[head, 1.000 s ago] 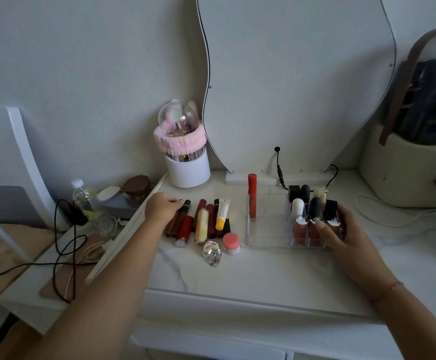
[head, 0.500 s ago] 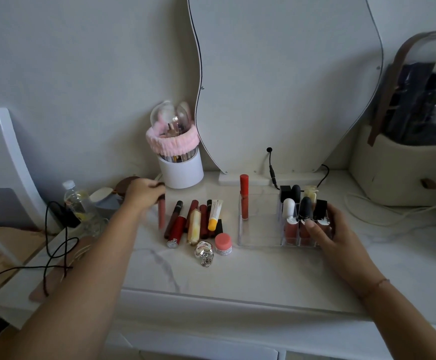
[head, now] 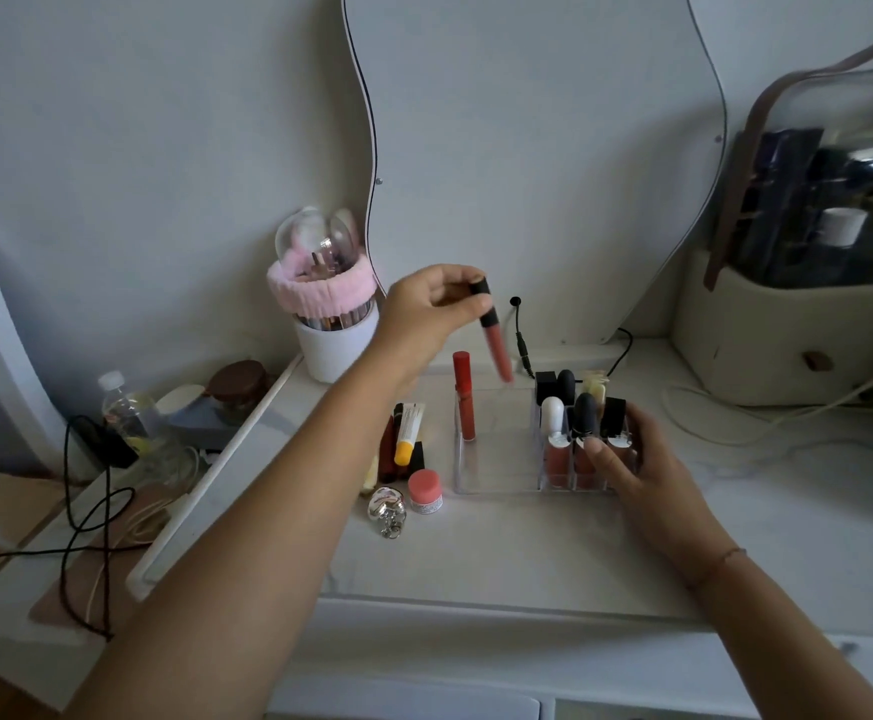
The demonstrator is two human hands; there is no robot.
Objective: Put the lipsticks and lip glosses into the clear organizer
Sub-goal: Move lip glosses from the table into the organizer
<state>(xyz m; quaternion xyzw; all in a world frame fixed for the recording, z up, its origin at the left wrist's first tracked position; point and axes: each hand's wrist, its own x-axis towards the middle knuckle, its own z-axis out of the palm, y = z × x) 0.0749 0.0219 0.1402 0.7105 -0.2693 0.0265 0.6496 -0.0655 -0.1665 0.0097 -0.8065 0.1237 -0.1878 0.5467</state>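
Note:
My left hand pinches a pink lip gloss with a black cap, held tilted in the air above the back left of the clear organizer. A red lip gloss stands upright in the organizer's left section. Several lipsticks fill its right compartments. My right hand rests on the organizer's front right corner, fingers against its wall. More lipsticks and a yellow-capped tube lie on the tabletop left of the organizer, partly hidden by my left forearm.
A pink jar and a silver skull trinket lie near the loose lipsticks. A white brush cup with a pink band stands behind. A curvy mirror, its black cable and a beige storage case line the wall.
My left hand lifted a pink lip gloss from the row on the table and carried it right, up over the organizer. My right hand stayed on the organizer.

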